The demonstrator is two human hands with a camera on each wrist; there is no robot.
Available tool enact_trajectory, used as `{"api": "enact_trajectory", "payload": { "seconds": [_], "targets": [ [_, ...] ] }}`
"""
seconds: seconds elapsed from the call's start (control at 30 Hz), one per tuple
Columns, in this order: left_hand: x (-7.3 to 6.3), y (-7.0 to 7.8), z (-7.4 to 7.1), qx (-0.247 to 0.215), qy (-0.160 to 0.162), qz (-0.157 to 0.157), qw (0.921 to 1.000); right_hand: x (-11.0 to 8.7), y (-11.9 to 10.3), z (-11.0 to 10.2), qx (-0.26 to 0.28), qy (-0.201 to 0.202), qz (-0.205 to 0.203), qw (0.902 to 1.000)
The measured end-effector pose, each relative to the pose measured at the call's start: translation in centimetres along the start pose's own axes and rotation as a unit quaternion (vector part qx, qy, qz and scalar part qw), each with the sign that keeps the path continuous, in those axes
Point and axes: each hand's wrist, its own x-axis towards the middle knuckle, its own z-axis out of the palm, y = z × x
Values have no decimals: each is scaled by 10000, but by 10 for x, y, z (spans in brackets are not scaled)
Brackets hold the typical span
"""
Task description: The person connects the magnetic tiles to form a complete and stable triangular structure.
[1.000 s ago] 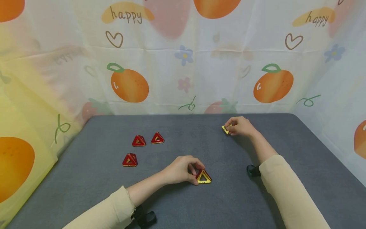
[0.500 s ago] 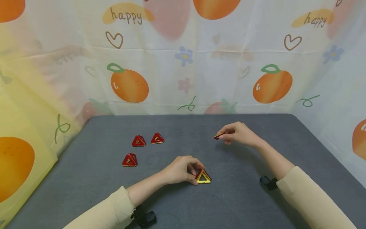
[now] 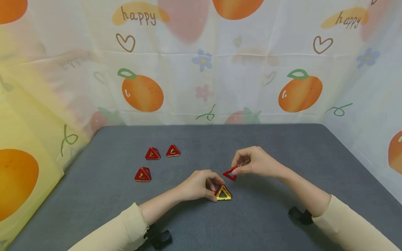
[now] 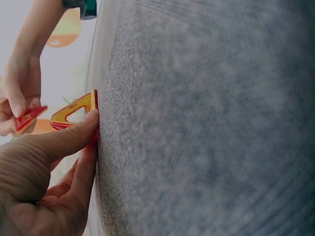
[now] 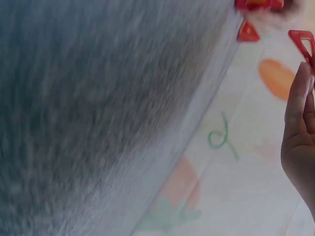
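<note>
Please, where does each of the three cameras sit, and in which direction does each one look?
Head: on the person's head, looking forward and down at the grey table; both hands and sleeves show.
Left wrist: beside the left hand, looking along the table; its fingers hold the yellow triangle.
Right wrist: beside the right hand, facing the curtain; blurred.
Shared: the red triangle held in the right hand appears in all three.
</note>
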Motion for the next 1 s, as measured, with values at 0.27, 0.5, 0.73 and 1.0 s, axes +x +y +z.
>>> {"api": "enact_trajectory", "payload": {
  "seconds": [0.27,0.5,0.73,1.0],
  "targets": [
    [1,0,0,11,-21,68,10000,-5,-14,26,-268,-451,-418,9977],
    [2,-1,1,-17,43,121,9999,-4,-15,37,-656,-489,-454,9956],
    [1,-3,2,-60,78,54,9999,-1,-15,45,-824,-428,-399,9949],
    [0,-3,2,-107,95,104,9998,0,-14,48,-935,-197,-358,9948]
  ]
}}
